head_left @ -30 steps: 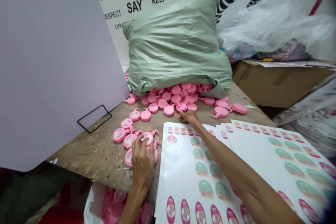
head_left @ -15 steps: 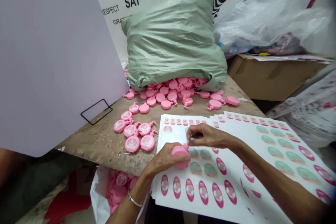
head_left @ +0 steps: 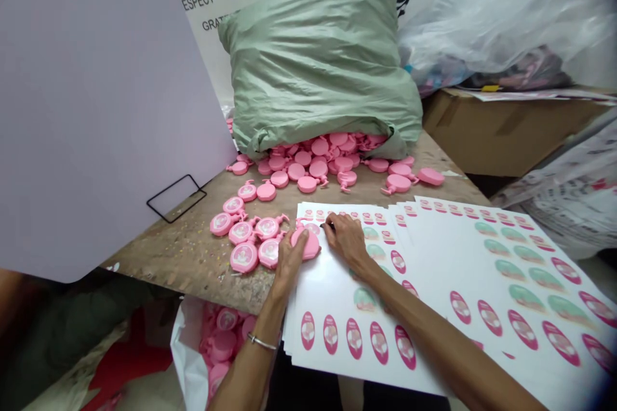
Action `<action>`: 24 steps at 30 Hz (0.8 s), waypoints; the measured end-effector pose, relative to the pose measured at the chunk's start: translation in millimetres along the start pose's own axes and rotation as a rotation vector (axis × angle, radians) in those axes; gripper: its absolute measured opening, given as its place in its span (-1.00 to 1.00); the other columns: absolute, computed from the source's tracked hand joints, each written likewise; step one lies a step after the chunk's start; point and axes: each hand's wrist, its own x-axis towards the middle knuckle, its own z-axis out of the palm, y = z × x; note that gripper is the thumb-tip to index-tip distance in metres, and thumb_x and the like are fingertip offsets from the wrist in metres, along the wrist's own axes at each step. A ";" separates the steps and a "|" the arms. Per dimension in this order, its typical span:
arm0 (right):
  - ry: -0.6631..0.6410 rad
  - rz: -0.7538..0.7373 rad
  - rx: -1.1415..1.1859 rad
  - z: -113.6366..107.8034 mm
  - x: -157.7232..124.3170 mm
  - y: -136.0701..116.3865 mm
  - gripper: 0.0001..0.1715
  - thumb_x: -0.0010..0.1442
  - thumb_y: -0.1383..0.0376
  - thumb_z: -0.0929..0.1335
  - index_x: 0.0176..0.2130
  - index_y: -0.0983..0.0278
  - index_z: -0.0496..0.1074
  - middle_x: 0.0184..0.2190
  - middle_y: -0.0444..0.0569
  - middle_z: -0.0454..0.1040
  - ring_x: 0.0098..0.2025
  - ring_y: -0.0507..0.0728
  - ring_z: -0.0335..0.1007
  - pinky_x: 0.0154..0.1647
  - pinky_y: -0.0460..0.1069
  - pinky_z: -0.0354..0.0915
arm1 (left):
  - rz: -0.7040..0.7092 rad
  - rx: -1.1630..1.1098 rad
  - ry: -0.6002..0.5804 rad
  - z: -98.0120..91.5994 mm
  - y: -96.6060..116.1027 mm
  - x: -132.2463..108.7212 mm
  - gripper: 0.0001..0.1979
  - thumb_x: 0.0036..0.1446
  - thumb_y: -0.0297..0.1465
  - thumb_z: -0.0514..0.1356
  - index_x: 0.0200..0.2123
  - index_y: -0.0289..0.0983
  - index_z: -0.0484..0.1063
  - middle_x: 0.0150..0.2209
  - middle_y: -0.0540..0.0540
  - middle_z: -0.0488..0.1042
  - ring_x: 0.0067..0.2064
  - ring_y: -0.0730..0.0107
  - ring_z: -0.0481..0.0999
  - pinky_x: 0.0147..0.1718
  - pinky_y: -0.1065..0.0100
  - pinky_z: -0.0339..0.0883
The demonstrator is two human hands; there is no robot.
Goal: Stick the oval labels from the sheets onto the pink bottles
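My left hand [head_left: 290,263] is shut on a pink plastic bottle-shaped piece [head_left: 306,244] at the near edge of the top sticker sheet [head_left: 337,340]. My right hand [head_left: 344,241] rests on that sheet, its fingertips bunched by the piece's upper edge. Whether those fingers pinch a small sticker is hard to tell. Beside the left hand lies a group of labelled pink pieces [head_left: 250,239]. Unlabelled pink pieces [head_left: 308,168] spill from a pale green woven sack [head_left: 318,58] at the back.
A lilac board [head_left: 96,109] stands at the left of the wooden table [head_left: 173,257], with a black wire frame [head_left: 176,199] by it. A white bag [head_left: 186,353] of pink pieces sits below the table edge. A cardboard box [head_left: 506,135] and plastic sheeting [head_left: 501,26] lie right.
The left hand has carried the pink piece up and to the left, down to the sheet's edge. The right hand has moved with it, and its fingers now rest on the sheet.
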 end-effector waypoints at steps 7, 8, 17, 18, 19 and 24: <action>-0.013 -0.041 -0.001 3.1 0.8 3.3 -0.87 0.17 0.30 0.26 -0.40 0.23 0.36 -0.44 -0.09 0.48 -0.29 0.13 0.28 -0.26 -0.01 -0.03 | 0.039 0.119 0.024 -3.3 -2.8 1.2 -0.51 -0.03 -0.10 0.29 -0.11 -0.32 0.48 -0.16 -0.19 0.51 -0.09 0.19 0.49 -0.10 0.24 0.38; -0.001 -0.037 -0.003 3.1 0.5 2.8 -0.86 0.18 0.30 0.25 -0.39 0.24 0.37 -0.43 -0.08 0.48 -0.28 0.14 0.28 -0.26 0.00 -0.03 | 0.045 0.129 0.025 -3.2 -3.4 1.1 -0.51 -0.02 -0.10 0.28 -0.10 -0.32 0.48 -0.15 -0.19 0.51 -0.09 0.19 0.49 -0.09 0.24 0.38; 0.021 -0.060 -0.023 1.2 -2.1 0.6 -0.87 0.17 0.31 0.26 -0.40 0.25 0.36 -0.44 -0.07 0.48 -0.28 0.13 0.26 -0.23 0.01 -0.05 | 0.057 0.127 0.050 -1.4 -9.1 4.2 -0.52 -0.04 -0.12 0.30 -0.13 -0.32 0.47 -0.20 -0.18 0.52 -0.13 0.20 0.51 -0.16 0.26 0.41; 0.018 -0.061 -0.018 1.1 -2.1 0.7 -0.87 0.17 0.31 0.26 -0.40 0.24 0.36 -0.44 -0.08 0.48 -0.28 0.13 0.27 -0.24 0.00 -0.05 | 0.054 0.127 0.053 -1.5 -9.4 4.9 -0.52 -0.05 -0.13 0.30 -0.13 -0.32 0.47 -0.20 -0.18 0.52 -0.14 0.21 0.51 -0.17 0.27 0.41; 0.022 -0.055 -0.017 0.9 -2.0 0.8 -0.86 0.18 0.30 0.25 -0.40 0.25 0.36 -0.43 -0.08 0.48 -0.28 0.13 0.27 -0.24 0.00 -0.05 | 0.053 0.129 0.054 -1.7 -9.8 5.5 -0.52 -0.05 -0.13 0.31 -0.13 -0.32 0.47 -0.20 -0.18 0.52 -0.14 0.21 0.51 -0.17 0.27 0.41; 0.037 -0.018 -0.030 -0.1 -1.8 0.2 -0.84 0.19 0.31 0.23 -0.37 0.25 0.36 -0.40 -0.01 0.48 -0.24 0.17 0.25 -0.21 0.03 -0.05 | 0.064 0.161 0.046 -2.5 -9.5 6.0 -0.56 -0.03 -0.10 0.28 -0.18 -0.32 0.48 -0.24 -0.15 0.52 -0.17 0.23 0.50 -0.15 0.26 0.39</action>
